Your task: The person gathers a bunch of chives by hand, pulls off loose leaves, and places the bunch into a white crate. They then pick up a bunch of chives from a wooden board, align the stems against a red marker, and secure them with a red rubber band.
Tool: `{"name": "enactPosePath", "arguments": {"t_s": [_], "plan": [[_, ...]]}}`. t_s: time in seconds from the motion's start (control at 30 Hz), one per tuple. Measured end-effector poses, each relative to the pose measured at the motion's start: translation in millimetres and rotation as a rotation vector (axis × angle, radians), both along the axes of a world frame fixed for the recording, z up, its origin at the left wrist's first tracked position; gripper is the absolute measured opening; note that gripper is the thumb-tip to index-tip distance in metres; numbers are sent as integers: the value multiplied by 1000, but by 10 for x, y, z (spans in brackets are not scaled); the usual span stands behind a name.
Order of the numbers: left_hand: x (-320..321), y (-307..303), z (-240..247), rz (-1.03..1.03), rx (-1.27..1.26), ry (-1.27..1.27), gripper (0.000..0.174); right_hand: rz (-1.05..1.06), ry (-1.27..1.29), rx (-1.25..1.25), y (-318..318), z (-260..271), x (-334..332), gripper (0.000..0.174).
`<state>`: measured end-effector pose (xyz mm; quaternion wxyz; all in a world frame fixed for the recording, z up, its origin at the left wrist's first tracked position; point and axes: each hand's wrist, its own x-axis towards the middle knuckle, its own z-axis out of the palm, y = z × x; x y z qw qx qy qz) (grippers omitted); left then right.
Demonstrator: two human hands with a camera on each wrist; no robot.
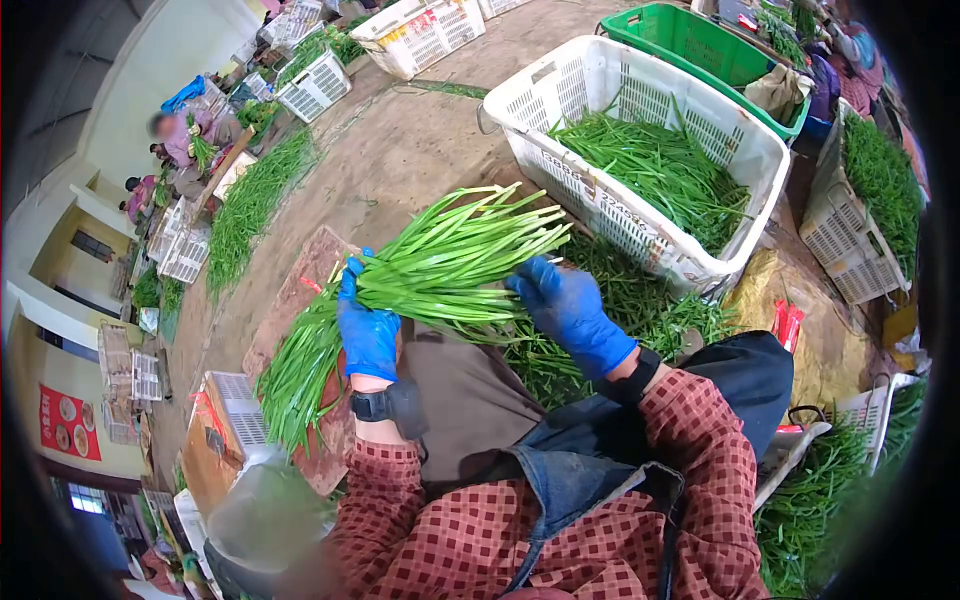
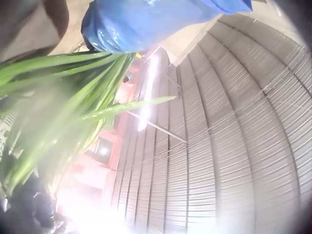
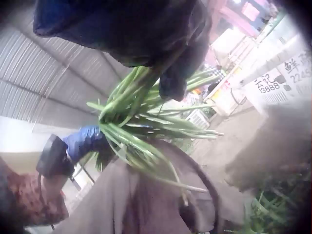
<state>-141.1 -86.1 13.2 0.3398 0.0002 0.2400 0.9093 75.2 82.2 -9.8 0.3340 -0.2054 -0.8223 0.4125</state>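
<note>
My left hand [image 1: 368,330], in a blue glove, grips a thick bunch of garlic chives [image 1: 450,250] around its middle. The pale cut ends fan out to the upper right, and the leaves hang down to the lower left. At the pale ends is my right hand [image 1: 572,312], also blue-gloved, with its fingers curled in. In the right wrist view a single stalk [image 3: 163,66] runs between the thumb and fingers of that hand. The left wrist view shows the blue glove [image 2: 141,24] above the blurred green leaves [image 2: 73,102].
A white crate [image 1: 610,205] with chives stands ahead on the right, beside a green crate [image 1: 690,60]. Loose chives [image 1: 640,310] lie on the floor near my right knee. A reddish board [image 1: 285,310] is under the hanging leaves. Other people sit by chive piles [image 1: 255,205] at far left.
</note>
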Motion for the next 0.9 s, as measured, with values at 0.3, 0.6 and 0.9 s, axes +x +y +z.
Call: {"name": "enactPosePath", "arguments": {"t_s": [0.3, 0.6, 0.9], "plan": [[-245, -161, -96, 63, 38, 149, 28, -269, -796, 490, 1052, -733, 918, 18], [-127, 17, -47, -15, 100, 15, 29, 365, 95, -570, 308, 385, 333, 37], [57, 97, 12, 53, -105, 226, 23, 290, 132, -267, -152, 234, 332, 24]]}}
